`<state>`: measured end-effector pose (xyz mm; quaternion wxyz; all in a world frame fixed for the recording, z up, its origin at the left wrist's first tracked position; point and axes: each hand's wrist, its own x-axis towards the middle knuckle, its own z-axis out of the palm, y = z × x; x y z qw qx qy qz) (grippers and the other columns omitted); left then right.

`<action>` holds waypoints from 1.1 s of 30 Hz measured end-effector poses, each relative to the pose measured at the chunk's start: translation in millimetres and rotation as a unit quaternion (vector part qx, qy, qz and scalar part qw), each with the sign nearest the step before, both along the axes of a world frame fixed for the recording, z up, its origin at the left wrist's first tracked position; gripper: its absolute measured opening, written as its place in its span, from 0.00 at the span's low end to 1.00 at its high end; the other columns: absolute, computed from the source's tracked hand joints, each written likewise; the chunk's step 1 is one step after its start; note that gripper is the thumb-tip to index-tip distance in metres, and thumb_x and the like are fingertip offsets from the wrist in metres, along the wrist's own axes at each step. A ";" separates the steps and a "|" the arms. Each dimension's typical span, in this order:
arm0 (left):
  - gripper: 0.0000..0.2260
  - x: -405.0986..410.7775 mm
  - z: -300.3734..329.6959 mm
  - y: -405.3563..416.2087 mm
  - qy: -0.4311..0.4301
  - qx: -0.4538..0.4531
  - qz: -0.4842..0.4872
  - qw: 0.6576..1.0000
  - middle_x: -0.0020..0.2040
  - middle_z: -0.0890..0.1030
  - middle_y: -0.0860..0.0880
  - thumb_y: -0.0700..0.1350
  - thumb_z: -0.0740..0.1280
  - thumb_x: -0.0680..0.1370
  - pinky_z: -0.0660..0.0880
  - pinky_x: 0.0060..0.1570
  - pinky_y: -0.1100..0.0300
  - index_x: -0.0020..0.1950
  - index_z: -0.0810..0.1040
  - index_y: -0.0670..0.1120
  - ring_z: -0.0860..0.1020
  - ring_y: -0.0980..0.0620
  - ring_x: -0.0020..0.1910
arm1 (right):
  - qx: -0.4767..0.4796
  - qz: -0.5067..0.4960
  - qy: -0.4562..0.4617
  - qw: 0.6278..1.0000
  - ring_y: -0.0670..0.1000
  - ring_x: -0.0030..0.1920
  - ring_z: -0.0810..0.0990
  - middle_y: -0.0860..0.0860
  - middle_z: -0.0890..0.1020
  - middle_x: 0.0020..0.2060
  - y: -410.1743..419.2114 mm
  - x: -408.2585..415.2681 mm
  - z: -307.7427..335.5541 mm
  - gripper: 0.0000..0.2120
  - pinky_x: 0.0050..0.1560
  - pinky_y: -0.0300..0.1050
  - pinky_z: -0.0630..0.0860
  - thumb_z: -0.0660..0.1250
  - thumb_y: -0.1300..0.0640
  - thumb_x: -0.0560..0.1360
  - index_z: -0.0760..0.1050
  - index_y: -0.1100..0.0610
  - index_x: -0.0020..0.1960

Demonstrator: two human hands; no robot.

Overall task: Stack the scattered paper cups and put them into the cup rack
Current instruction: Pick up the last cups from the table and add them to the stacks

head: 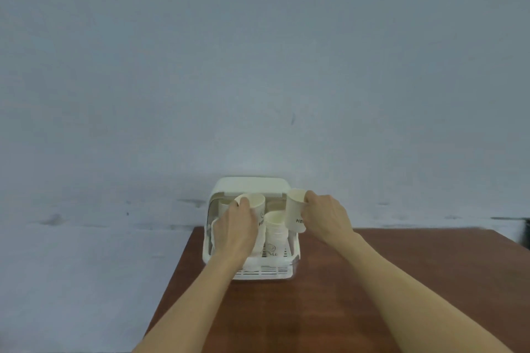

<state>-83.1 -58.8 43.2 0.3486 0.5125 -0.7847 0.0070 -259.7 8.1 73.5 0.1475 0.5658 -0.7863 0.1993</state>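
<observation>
A cream paper cup with dark lettering [295, 210] is held upright in the right hand [324, 216], whose fingers curl round its right side and rim; it hangs just right of the rack's open front, above the counter. A second cream paper cup [253, 205] sits in the left hand [233, 228], fingers wrapped over its near left wall, tilted slightly and held inside the rack opening. Between the two hands a stack of cream paper cups [276, 235] stands upright on the rack's slotted floor, just beside both held cups; how many cups it nests cannot be told. Behind it, two more cup shapes show dimly in the rack's far interior. So two cups are in hand and one stack stands. The white plastic cup rack with a rounded hood [252, 185] stands at the far left corner of the brown wooden counter [401, 266], before a pale grey wall [258, 66].
</observation>
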 end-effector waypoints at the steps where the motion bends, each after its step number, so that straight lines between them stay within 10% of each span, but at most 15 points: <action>1: 0.10 8.9 0.9 -5.3 0.006 0.000 0.008 1.000 0.55 0.78 0.45 0.46 0.55 0.81 0.73 0.43 0.52 0.55 0.74 0.44 0.78 0.42 0.49 | -0.001 0.009 -0.001 1.000 0.62 0.45 0.77 0.59 0.79 0.46 -4.8 6.1 1.0 0.10 0.39 0.49 0.71 0.56 0.60 0.75 0.71 0.60 0.54; 33: 0.11 46.5 -69.6 -98.9 -0.108 0.030 0.016 0.994 0.49 0.76 0.49 0.45 0.55 0.81 0.69 0.38 0.56 0.54 0.77 0.48 0.76 0.46 0.45 | 0.026 0.097 0.028 0.995 0.60 0.38 0.76 0.56 0.79 0.38 -99.4 47.4 -42.5 0.07 0.35 0.51 0.72 0.55 0.60 0.76 0.71 0.57 0.49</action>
